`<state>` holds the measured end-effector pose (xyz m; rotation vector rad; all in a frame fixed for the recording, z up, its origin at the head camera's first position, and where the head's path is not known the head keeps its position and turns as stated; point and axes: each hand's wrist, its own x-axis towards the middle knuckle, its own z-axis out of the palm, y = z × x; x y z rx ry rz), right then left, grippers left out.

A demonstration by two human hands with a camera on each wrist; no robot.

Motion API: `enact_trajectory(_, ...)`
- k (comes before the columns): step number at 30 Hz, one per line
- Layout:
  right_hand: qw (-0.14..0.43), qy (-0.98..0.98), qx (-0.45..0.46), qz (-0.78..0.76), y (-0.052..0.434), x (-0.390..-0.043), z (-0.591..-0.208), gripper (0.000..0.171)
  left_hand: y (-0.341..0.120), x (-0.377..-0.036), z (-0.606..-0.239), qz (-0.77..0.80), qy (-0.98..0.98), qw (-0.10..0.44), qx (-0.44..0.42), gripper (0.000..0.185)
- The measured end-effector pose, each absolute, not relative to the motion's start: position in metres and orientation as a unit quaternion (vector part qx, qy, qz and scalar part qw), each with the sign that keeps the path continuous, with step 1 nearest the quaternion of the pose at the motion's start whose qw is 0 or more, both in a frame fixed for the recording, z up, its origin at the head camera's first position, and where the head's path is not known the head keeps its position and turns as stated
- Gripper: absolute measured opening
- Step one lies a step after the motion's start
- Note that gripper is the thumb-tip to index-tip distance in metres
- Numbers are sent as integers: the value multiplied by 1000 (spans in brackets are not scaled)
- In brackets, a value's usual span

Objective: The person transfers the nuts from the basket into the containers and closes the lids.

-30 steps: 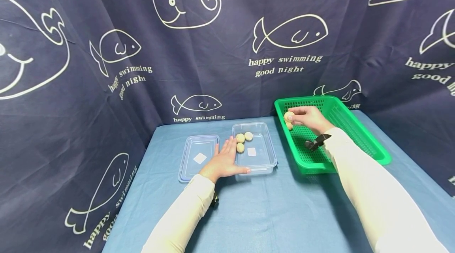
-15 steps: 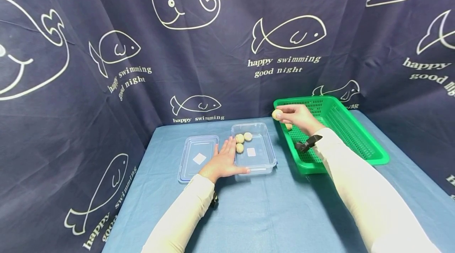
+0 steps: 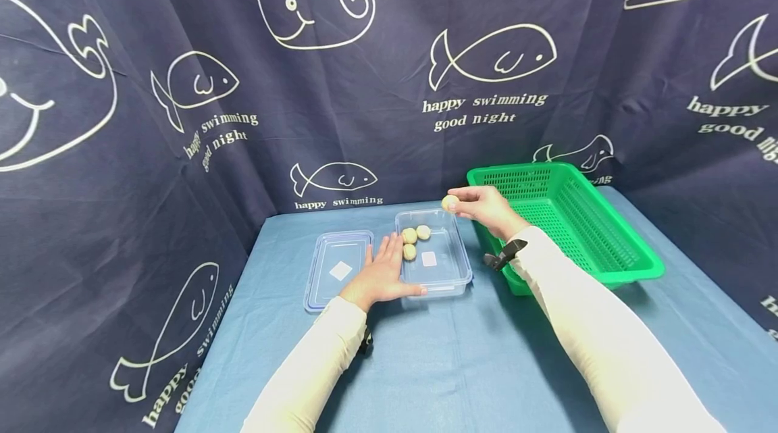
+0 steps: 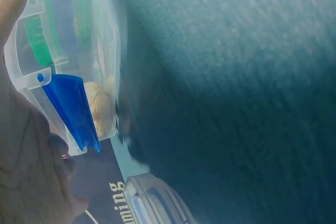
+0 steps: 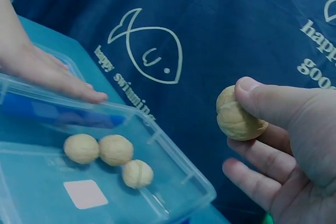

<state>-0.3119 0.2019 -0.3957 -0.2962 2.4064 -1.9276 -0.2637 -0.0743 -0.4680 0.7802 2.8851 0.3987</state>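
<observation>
The person's right hand (image 3: pixel 486 207) pinches a walnut (image 3: pixel 450 202) between thumb and fingertips, holding it in the air just above the far right corner of a clear plastic container (image 3: pixel 452 276). In the right wrist view the thumb presses the nut against the curled fingers, and the container lies below and to the left of it. Three more walnuts (image 3: pixel 409 236) lie together on the container's floor, near its far left corner, beside a pale square label (image 3: pixel 429 259). The left hand (image 3: pixel 381 275) rests flat with straight fingers against the container's left wall, its thumb stretched along the near rim, holding nothing. Just left of that hand lies the container's lid (image 3: pixel 328 269), flat on the blue tablecloth (image 3: pixel 462 359), bearing its own pale label. A green perforated basket (image 3: pixel 632 264) stands to the right of the container, near it but apart. Dark blue fabric printed with white whales and fish (image 3: pixel 492 55) hangs behind and at both sides of the table.
</observation>
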Motion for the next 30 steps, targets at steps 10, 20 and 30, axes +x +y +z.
enact_trajectory(10, 12, 809, -106, -578, 175, -302, -400, 50, -77, -266, -464, 119, 956, 55, 264, 130)
enact_trajectory(20, 17, 804, -99, -586, 155, -304, -416, 47, -86, -270, -456, 109, 951, 52, 285, 119)
enact_trajectory(30, -22, 831, -54, -553, 136, -305, -430, 40, -85, -268, -454, 105, 949, 56, 291, 119)
